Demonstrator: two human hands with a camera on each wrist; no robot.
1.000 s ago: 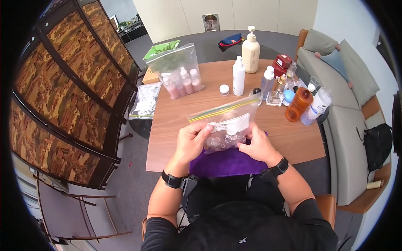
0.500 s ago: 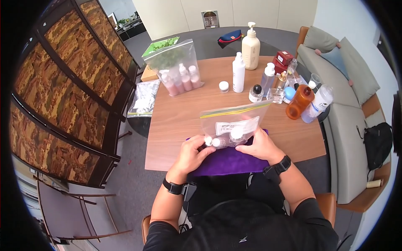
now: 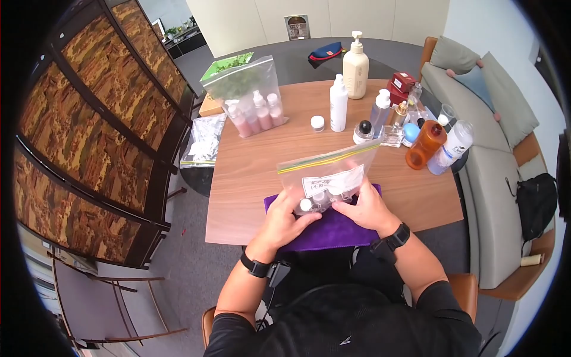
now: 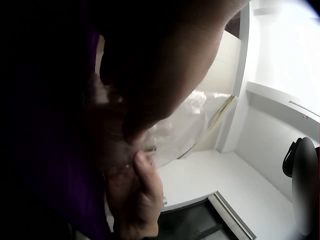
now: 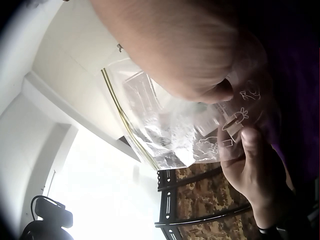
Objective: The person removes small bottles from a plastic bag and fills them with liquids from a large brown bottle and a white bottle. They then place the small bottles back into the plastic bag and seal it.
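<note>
A clear zip bag (image 3: 330, 172) with a yellow-green seal and a white printed label stands upright over a purple cloth (image 3: 333, 233). Small bottles with white caps (image 3: 306, 204) sit low inside it. My left hand (image 3: 285, 221) grips the bag's lower left side, thumb in front and fingers behind. On the lower right side my right hand (image 3: 372, 211) holds it, the thumb pressed against the front. White line drawings mark the plastic in the right wrist view, where both thumbs lie on the bag (image 5: 150, 110).
Beyond the bag stand a white spray bottle (image 3: 338, 104), a small white jar (image 3: 317, 124) and a cream pump bottle (image 3: 355, 68). An orange bottle (image 3: 426, 146) and other toiletries crowd the right. Another zip bag (image 3: 253, 98) holds pink bottles at left.
The bag dropped lower onto the purple cloth and tilted slightly. My left hand loosened from its upper side, then came back around the lower left; the small bottles inside shifted.
</note>
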